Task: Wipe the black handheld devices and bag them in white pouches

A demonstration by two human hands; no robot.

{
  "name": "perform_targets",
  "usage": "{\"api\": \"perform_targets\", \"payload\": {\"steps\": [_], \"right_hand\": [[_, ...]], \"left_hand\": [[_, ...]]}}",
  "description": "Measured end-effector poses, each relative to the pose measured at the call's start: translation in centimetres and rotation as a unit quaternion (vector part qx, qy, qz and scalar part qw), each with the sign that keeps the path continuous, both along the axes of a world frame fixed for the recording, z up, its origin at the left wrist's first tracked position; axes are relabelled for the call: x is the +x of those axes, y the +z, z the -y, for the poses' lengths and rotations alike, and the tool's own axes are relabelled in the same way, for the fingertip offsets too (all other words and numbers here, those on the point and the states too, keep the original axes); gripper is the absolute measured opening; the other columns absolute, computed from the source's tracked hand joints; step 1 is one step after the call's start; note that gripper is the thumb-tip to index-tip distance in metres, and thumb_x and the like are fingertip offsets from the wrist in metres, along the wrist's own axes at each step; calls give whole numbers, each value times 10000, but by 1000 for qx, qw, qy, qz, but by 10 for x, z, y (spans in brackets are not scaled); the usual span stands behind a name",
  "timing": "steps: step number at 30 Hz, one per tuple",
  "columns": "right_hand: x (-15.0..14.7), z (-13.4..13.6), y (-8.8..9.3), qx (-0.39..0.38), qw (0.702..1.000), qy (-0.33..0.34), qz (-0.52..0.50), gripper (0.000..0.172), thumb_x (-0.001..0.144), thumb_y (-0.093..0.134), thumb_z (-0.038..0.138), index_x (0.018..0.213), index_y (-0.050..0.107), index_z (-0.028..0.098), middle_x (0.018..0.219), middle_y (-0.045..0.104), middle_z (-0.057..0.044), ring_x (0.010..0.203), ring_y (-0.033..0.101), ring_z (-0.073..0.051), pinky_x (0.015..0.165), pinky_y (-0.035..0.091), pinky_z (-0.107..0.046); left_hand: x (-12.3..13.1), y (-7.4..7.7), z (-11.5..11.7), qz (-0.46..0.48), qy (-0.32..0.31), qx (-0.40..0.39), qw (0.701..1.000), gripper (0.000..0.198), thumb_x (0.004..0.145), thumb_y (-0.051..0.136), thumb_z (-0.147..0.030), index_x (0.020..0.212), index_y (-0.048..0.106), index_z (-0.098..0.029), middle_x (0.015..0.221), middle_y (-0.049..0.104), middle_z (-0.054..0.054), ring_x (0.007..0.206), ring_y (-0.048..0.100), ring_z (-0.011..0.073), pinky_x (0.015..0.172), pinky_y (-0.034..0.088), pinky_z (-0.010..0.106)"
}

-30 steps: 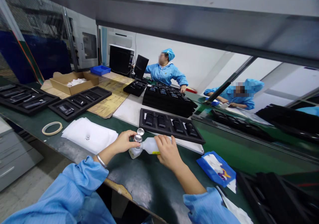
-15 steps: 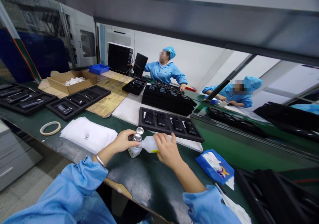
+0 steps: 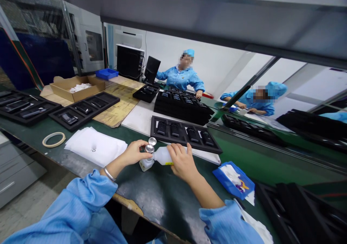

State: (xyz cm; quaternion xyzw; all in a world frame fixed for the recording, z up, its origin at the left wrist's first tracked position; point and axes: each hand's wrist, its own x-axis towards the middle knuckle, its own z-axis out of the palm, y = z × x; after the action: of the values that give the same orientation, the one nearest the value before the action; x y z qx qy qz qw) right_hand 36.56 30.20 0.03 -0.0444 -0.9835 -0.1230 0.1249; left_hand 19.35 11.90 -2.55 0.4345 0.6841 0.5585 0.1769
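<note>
Between the two hands, above the bench (image 3: 162, 197): a small bottle (image 3: 146, 165) is held by its metal top (image 3: 149, 149), and the round lid (image 3: 152, 141) is flipped up.
Large bottle (image 3: 163, 155): it is tipped onto its side, its neck aimed just below the metal top; at this angle, contact between the two cannot be fairly told.
Left hand (image 3: 136, 153): its grip is closed around the metal top, thumb in front, fingers behind.
Right hand (image 3: 182, 161): its grip is wrapped over the large bottle's body.
Steady handling: the small bottle is best kept upright and firmly pinched, and any tilt of the large bottle changed slowly, since the narrow neck could easily be knocked aside.
White sheets (image 3: 94, 146): they are stacked near the left hand, with a tape roll (image 3: 52, 145) placed beyond.
Black tray (image 3: 179, 142): four dark devices (image 3: 162, 127) are seated in it, behind the bottles.
Blue bin (image 3: 225, 184): it is set to the right, with white wipes (image 3: 230, 175) inside.
</note>
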Motion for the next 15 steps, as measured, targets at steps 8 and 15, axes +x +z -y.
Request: {"api": "perform_targets", "payload": {"steps": [8, 15], "right_hand": [[2, -2, 2, 18, 1000, 1, -3, 676, 648, 600, 130, 1311, 466, 119, 1317, 540, -177, 1204, 419, -351, 1098, 134, -642], [2, -2, 5, 27, 1000, -2, -4, 671, 657, 613, 139, 1313, 471, 116, 1322, 539, -174, 1201, 424, -353, 1095, 142, -645]], "left_hand": [[-1, 1, -1, 3, -6, -5, 1000, 371, 658, 820, -278, 1004, 722, -188, 985, 714, 44, 934, 646, 240, 819, 472, 335], [-3, -1, -3, 13, -16, 3, 1000, 366, 655, 824, -288, 988, 721, -177, 977, 699, 51, 926, 641, 238, 820, 483, 336]]}}
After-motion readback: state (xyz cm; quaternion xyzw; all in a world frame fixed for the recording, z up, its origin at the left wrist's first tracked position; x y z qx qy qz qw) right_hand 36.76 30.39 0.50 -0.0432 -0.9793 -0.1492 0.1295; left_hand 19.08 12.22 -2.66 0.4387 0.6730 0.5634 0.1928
